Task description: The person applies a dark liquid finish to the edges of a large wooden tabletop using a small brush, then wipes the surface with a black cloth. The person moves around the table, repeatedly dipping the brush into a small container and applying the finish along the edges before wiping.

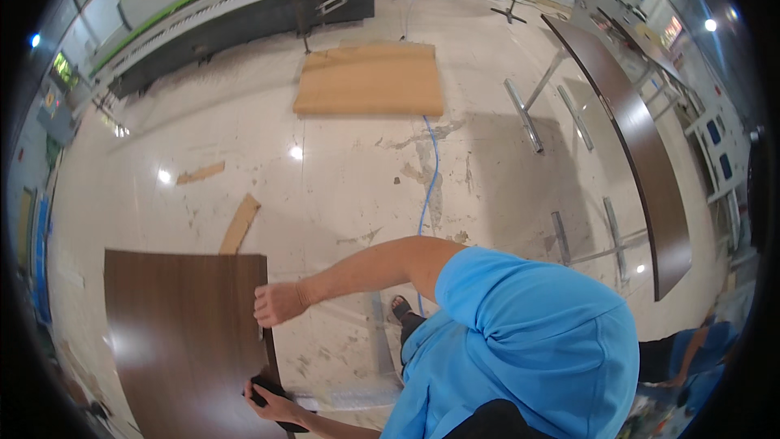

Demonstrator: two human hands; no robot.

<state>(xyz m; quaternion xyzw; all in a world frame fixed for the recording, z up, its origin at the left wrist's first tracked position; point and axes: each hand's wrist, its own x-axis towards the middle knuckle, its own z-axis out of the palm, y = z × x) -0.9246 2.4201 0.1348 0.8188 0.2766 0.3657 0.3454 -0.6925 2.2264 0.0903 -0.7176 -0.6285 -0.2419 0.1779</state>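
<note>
A dark brown wood-grain panel (183, 325) lies at the lower left. At its right edge my right hand (280, 306) is closed in a fist. A small pale bit shows under its fingers, too little to tell what it is. Closer to me, my left hand (272, 405) bends its fingers around a dark black piece (262, 389) against the same edge; whether that is cloth or a tool I cannot tell. My blue sleeve and shirt fill the lower right.
A cardboard-coloured slab (370, 81) lies on the floor ahead, with a blue hose (431, 167) running from it. Cardboard strips (240, 223) lie beyond the panel. A brown tabletop (630, 134) and metal legs (524, 118) stand right. Another person (691, 354) is at lower right.
</note>
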